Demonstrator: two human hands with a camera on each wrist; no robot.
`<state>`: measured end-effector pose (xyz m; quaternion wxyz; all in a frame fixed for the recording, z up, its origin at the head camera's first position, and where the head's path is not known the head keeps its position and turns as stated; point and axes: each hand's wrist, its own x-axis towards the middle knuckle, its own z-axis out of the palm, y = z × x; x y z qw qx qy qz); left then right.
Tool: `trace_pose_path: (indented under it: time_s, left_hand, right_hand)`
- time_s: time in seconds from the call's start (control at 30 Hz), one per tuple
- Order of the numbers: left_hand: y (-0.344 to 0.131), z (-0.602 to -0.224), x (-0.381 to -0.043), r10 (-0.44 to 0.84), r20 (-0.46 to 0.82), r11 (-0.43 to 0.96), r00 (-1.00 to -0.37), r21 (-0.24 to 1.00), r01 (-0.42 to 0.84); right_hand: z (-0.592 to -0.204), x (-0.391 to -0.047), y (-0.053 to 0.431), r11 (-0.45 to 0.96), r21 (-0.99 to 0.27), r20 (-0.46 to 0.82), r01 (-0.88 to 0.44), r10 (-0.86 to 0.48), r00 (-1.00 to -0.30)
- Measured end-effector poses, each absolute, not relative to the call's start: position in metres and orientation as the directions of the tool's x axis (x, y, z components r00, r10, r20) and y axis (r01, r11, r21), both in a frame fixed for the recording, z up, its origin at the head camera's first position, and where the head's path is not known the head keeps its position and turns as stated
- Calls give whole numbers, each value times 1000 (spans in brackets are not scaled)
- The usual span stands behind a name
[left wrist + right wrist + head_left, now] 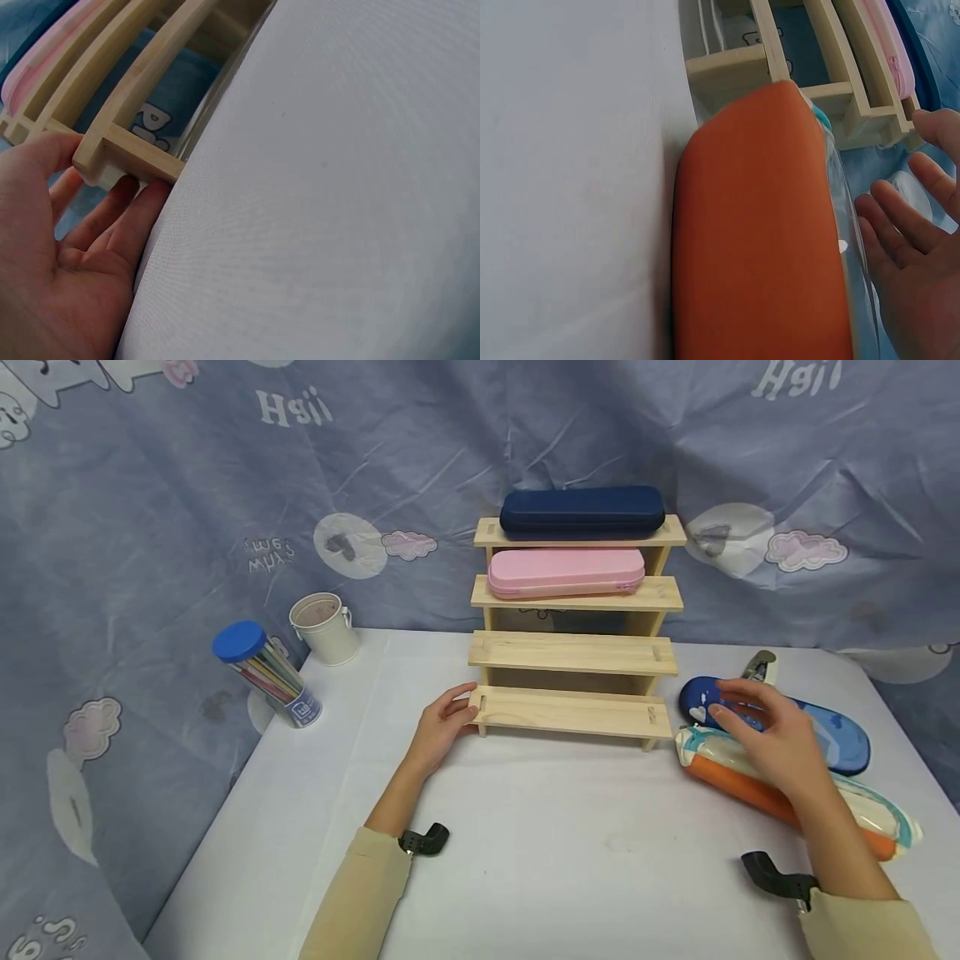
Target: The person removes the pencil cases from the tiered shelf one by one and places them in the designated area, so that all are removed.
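A stepped wooden rack (570,710) with several tiers stands at the back of the table. My left hand (442,727) grips the left end of its lowest tier; in the left wrist view the thumb lies at the board's corner (91,154) and the fingers curl in by the side piece. A navy case (581,512) lies on the top tier, a pink case (566,570) on the tier below. My right hand (780,735) hovers with parted fingers over a blue pencil case (843,735) and an orange, clear-sided pouch (757,225), holding nothing.
On the left stand a white bucket (326,631) and a clear tube of coloured sticks with a blue lid (240,642). A small dark metallic item (759,665) lies behind the blue case. Printed grey-blue cloth (420,460) hangs behind the white table (562,860).
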<state>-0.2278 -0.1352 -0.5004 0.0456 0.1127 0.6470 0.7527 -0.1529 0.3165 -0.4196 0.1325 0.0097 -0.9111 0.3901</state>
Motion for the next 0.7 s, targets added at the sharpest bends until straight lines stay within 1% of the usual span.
trace_pose_path:
  time_s: [0.13, 0.3, 0.53, 0.7]
  left_hand:
    - [-134, -501, -228, 217, 115, -167, -969, 983, 79]
    - [-135, -500, -227, 211, 104, -155, -972, 985, 71]
    - [-136, -498, -226, 204, 115, -155, -972, 984, 84]
    - [-134, -498, -227, 210, 114, -164, -971, 983, 80]
  right_hand:
    - [-417, -159, 307, 650, -745, 258, -150, 75, -963]
    - [-416, -167, 294, 613, -782, 214, -110, 98, -972]
    - [-418, -177, 282, 580, -803, 234, -135, 99, -967]
    - [-418, -182, 276, 559, -822, 203, -114, 100, -974]
